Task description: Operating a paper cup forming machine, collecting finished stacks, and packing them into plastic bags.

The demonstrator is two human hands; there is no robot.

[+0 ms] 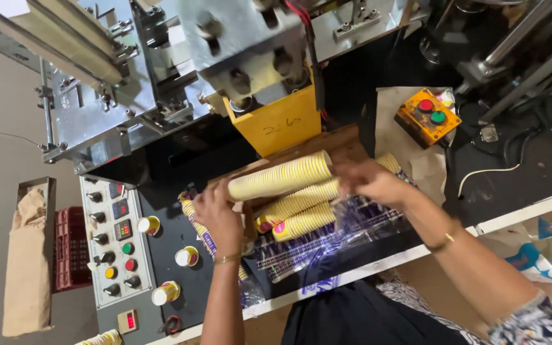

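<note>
A long stack of nested yellow paper cups [282, 177] lies on its side, held between my two hands. My left hand [217, 214] grips its left end and my right hand [372, 182] closes on its right end. Below it lie two more stacks of yellow cups [301, 211], resting on clear plastic sleeves with blue print [327, 246]. Another wrapped stack [194, 220] runs down past my left hand. All of this sits on a wooden board [346, 144] over a dark bench.
A grey control panel [113, 246] with knobs and coloured buttons is at the left, with three single cups [186, 255] beside it. An orange box with red and green buttons [427, 116] sits at the back right. Metal machinery [161, 70] fills the top.
</note>
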